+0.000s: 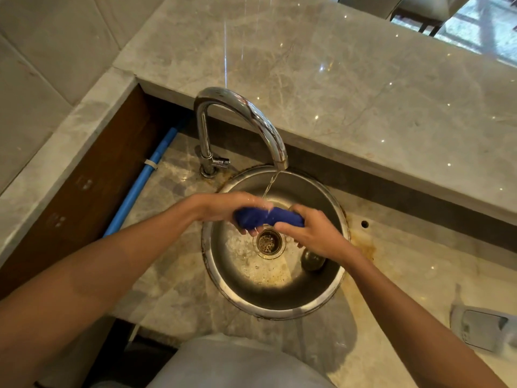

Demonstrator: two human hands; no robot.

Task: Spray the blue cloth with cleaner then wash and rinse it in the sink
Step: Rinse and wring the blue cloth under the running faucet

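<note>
Rinsing: the cloth (268, 218) is held under the water stream (269, 186) from the faucet (246, 121), above the middle of the sink (279, 298).
Cloth position: it is bunched into a short roll lying left to right between both hands, just above the drain (269, 241) and clear of the basin floor.
Left hand (223, 208): its fingers are curled round the left end of the roll, with the fingertips seen below it.
Right hand (310, 233): its fingers are closed round the right end, the thumb lying along the near side.
Step judged: the wash-and-rinse part is taken to be in hand; whether spraying was done cannot be told from this view.
Handling: the cloth is judged soft and limp, heavier now that it is soaked, and likely slick if cleaner is left in it.
Where to hold: the two ends are best gripped, so that the middle is left open to the stream and can be twisted or squeezed.
Risk: a loose end could be let slip toward the drain, and water could be splashed onto the tabletop (405, 275).
Other things: a round stopper-like object (312, 260) lies in the basin near the right wrist; a blue pipe (140, 186) runs along the left; a pale device (481, 329) sits at the right edge, too blurred to name.
</note>
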